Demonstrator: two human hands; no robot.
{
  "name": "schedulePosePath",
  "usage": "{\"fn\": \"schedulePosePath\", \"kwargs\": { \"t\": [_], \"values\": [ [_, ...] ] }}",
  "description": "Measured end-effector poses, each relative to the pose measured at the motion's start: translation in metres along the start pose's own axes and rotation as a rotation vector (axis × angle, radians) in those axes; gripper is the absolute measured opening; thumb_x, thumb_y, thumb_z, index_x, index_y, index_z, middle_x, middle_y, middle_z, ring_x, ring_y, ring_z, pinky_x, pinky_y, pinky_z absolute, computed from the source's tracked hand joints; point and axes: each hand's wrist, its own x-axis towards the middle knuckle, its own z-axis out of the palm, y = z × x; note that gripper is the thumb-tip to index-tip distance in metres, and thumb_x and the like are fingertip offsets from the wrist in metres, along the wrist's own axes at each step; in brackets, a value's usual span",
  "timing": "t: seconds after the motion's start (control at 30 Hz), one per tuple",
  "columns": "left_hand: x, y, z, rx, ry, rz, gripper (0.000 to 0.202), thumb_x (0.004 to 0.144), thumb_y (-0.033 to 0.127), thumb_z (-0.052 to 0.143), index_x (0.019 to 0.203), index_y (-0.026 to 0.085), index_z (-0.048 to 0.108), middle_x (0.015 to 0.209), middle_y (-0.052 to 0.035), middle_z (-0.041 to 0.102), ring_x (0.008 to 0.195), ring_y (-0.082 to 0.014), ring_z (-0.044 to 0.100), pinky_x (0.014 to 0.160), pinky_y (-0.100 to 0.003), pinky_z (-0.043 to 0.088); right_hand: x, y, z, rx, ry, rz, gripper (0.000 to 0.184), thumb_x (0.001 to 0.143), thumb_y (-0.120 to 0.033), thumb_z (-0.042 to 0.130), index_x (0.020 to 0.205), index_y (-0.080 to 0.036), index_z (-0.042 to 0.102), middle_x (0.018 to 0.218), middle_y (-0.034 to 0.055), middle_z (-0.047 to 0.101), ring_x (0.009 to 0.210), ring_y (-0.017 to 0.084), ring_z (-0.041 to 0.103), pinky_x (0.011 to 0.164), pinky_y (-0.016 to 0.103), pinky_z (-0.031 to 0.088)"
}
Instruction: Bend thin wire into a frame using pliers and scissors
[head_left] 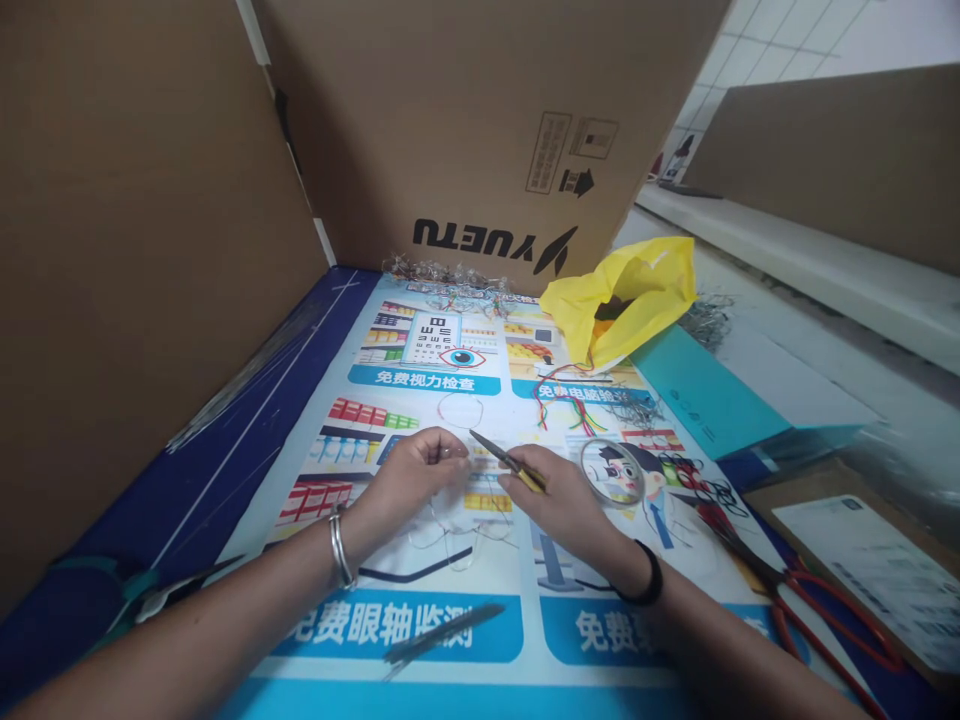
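My left hand [429,466] is pinched closed on a thin wire [459,408], whose fine loops show above and below the fingers. A silver bangle is round that wrist. In my right hand [553,488] is a pair of slim-nosed pliers [510,458] with yellow handles, the tip pointing up and left towards my left fingers. Whether the jaws touch the wire I cannot tell. Below the hands a bundle of dark straight wires [444,636] lies on the printed poster [480,698]. Right of the pliers sits a round clear dish [639,480].
Red-handled scissors [834,610] lie at the right, near a labelled brown package [870,570]. Coloured cords [581,412] trail from an open yellow bag [660,290] beside a teal folder [690,390]. Tall cardboard [420,120] walls the back and left. A teal-handled tool [139,590] is at left.
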Motion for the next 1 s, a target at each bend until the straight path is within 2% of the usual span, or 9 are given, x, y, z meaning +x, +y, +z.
{"fn": "schedulePosePath", "kwargs": {
  "t": [0.13, 0.23, 0.37, 0.53, 1.0],
  "values": [
    [-0.001, 0.001, -0.003, 0.032, 0.045, -0.007, 0.006, 0.073, 0.022, 0.060, 0.075, 0.016, 0.057, 0.068, 0.0033, 0.053, 0.055, -0.0064, 0.045, 0.049, -0.017, 0.036, -0.006, 0.003, -0.009, -0.165, -0.048, -0.034, 0.015, 0.080, -0.030, 0.053, 0.089, -0.020, 0.057, 0.084, 0.0028, 0.060, 0.077, 0.017, 0.055, 0.068, 0.028, 0.040],
    [-0.002, 0.001, -0.003, 0.029, 0.052, -0.008, 0.010, 0.075, 0.027, 0.059, 0.079, 0.017, 0.056, 0.070, 0.0035, 0.054, 0.047, -0.0046, 0.043, 0.043, -0.016, 0.034, -0.010, 0.002, -0.014, -0.272, -0.088, -0.059, 0.015, 0.082, -0.032, 0.051, 0.089, -0.021, 0.056, 0.084, 0.0035, 0.059, 0.077, 0.018, 0.055, 0.066, 0.029, 0.040],
    [-0.004, 0.003, -0.002, 0.043, 0.051, 0.006, 0.013, 0.076, 0.030, 0.058, 0.081, 0.018, 0.057, 0.071, 0.0040, 0.054, 0.040, -0.0027, 0.039, 0.035, -0.015, 0.032, -0.014, 0.000, -0.019, -0.375, -0.089, -0.163, 0.015, 0.084, -0.031, 0.048, 0.092, -0.020, 0.056, 0.087, 0.0053, 0.058, 0.082, 0.019, 0.054, 0.070, 0.029, 0.042],
    [-0.006, 0.005, -0.001, 0.040, 0.067, 0.005, 0.012, 0.075, 0.029, 0.060, 0.079, 0.019, 0.058, 0.070, 0.0035, 0.053, 0.042, -0.0039, 0.039, 0.031, -0.013, 0.032, -0.015, -0.002, -0.020, -0.487, -0.067, -0.277, 0.016, 0.084, -0.029, 0.049, 0.091, -0.018, 0.057, 0.087, 0.0075, 0.058, 0.085, 0.021, 0.053, 0.073, 0.031, 0.042],
    [-0.007, 0.006, 0.000, 0.041, 0.062, -0.014, 0.014, 0.073, 0.030, 0.062, 0.079, 0.018, 0.060, 0.069, 0.0025, 0.055, 0.044, -0.0051, 0.041, 0.031, -0.013, 0.033, -0.016, -0.002, -0.019, -0.510, -0.024, -0.335, 0.017, 0.085, -0.028, 0.047, 0.087, -0.018, 0.060, 0.083, 0.0087, 0.060, 0.082, 0.020, 0.054, 0.071, 0.030, 0.043]
  ]
}}
